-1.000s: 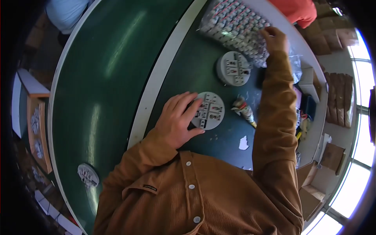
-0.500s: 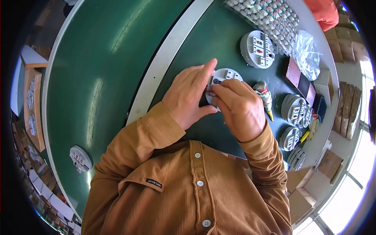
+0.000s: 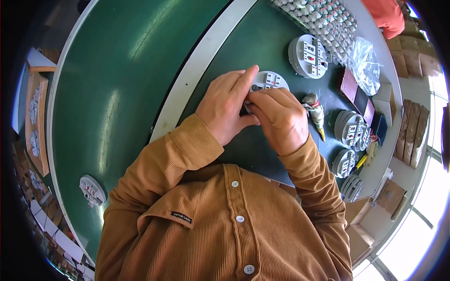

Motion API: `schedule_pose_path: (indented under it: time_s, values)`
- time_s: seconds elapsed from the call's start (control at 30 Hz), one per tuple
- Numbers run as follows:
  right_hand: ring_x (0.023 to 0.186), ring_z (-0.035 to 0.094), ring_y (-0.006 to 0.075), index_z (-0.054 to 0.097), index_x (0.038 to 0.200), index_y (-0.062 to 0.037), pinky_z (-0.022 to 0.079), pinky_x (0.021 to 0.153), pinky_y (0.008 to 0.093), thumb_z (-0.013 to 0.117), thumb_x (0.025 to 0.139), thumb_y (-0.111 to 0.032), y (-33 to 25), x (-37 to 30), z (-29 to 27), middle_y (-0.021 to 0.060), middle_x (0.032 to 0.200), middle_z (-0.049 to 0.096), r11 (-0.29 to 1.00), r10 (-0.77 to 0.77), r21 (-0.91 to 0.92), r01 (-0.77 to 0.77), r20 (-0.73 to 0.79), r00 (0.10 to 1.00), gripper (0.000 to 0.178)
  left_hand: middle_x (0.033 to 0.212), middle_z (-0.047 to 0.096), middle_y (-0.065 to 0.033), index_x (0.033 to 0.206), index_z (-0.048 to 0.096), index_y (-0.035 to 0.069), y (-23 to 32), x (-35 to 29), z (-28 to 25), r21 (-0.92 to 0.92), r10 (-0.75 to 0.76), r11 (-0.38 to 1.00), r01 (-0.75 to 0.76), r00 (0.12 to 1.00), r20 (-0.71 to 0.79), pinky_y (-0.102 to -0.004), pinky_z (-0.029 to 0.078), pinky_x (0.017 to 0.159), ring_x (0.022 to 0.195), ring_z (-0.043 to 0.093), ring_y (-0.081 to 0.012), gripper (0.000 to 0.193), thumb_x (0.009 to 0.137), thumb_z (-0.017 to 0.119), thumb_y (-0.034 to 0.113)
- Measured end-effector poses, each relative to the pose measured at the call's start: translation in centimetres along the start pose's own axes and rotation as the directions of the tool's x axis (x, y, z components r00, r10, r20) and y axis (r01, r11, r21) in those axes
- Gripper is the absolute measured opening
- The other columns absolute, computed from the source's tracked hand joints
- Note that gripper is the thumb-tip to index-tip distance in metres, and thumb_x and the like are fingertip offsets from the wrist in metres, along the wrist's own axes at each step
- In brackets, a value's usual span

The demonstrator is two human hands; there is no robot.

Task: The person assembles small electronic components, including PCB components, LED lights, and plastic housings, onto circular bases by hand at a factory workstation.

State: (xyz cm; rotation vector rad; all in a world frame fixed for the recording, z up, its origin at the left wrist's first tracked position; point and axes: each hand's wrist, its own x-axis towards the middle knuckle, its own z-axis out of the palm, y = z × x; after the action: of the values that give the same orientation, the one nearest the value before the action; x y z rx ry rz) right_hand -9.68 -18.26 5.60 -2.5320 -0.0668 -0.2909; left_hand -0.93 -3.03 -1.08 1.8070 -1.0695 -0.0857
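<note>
A round grey plastic disc (image 3: pixel 277 80) with small white rectangular blocks and a dark round part on its face is under my hands. My left hand (image 3: pixel 224 105) grips its left side, index finger along the far edge and thumb at the near edge. My right hand (image 3: pixel 280 119) is closed in a pinch over the disc's near part; whatever lies between its fingertips is hidden. Just right of that hand lies a tool with a cloth-wrapped handle (image 3: pixel 317 114) and a yellowish tip. Farther right and beyond stands a stack of similar discs (image 3: pixel 310 56).
Several more disc stacks (image 3: pixel 348 127) stand along the right edge, near a dark red box (image 3: pixel 349 86). A clear plastic bag (image 3: pixel 365 65) lies beside a sheet of rounded small parts (image 3: pixel 323 23). One lone disc (image 3: pixel 92 189) rests on the green table at left. A pale strip (image 3: pixel 197 70) crosses the table.
The view has shifted slightly. My right hand has moved a little left and toward the disc's near edge, its fingertips still pinched. My left hand keeps its hold.
</note>
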Motion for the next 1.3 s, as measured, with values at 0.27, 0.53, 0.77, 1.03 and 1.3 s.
schedule_pose_path:
  time_s: [0.27,0.53,0.77,1.03,1.3]
  values:
    - [0.103,0.071,0.0276,0.07,0.13,0.0003,0.058,0.089,0.0337,0.082,0.085,0.0,2.9,-8.4,-4.0,0.0137,0.125,0.073,0.857,0.266,-0.304,-0.416,-0.43,0.863,0.047,0.116,0.065,-0.0079,0.128,0.067,0.007,-0.1,0.4,-1.4,0.007,-0.026,1.0,0.026,0.999,-0.019,-0.0394,0.051,0.095,0.1,0.063,-0.0269,0.063,0.07,0.091,0.005]
    - [0.101,0.072,0.03,0.069,0.134,-0.0022,0.059,0.085,0.0346,0.079,0.087,-0.003,4.9,-6.9,-4.3,0.0157,0.126,0.072,0.899,0.302,-0.238,-0.367,-0.27,0.915,0.048,0.104,0.067,-0.0025,0.105,0.074,0.008,-0.5,0.5,-1.5,0.043,-0.028,0.999,0.027,0.999,0.016,-0.0361,0.052,0.086,0.091,0.061,-0.0229,0.031,0.077,0.087,0.004]
    - [0.084,0.07,0.0295,0.071,0.125,-0.0025,0.057,0.074,0.0373,0.078,0.088,-0.011,-3.4,1.7,-7.2,0.0102,0.108,0.072,0.847,0.133,-0.528,0.062,0.324,0.937,0.038,0.101,0.069,-0.0024,0.113,0.075,0.006,-0.9,0.0,-1.4,-0.029,0.004,1.0,-0.005,0.999,-0.052,-0.0335,0.052,0.083,0.089,0.061,-0.0219,0.039,0.076,0.086,0.0]
    - [0.075,0.066,0.0251,0.074,0.118,-0.0099,0.054,0.069,0.0386,0.079,0.087,-0.013,-7.1,6.2,-4.8,0.0027,0.096,0.068,0.643,0.254,-0.685,0.343,0.613,0.748,0.031,0.101,0.069,-0.0032,0.129,0.069,0.006,-0.3,0.0,-2.3,-0.087,-0.063,0.994,0.061,0.998,-0.02,-0.035,0.052,0.086,0.091,0.062,-0.0229,0.056,0.076,0.085,0.0]
    - [0.074,0.065,0.0197,0.076,0.114,-0.0199,0.053,0.068,0.0364,0.077,0.09,-0.017,-0.2,-4.4,-8.7,-0.0004,0.094,0.065,0.874,0.333,-0.362,-0.323,-0.037,0.942,0.025,0.129,0.064,-0.0093,0.132,0.065,0.01,1.1,1.1,-1.6,0.079,0.037,0.996,-0.031,0.997,-0.071,-0.036,0.053,0.101,0.116,0.062,-0.0274,0.065,0.072,0.09,0.005]
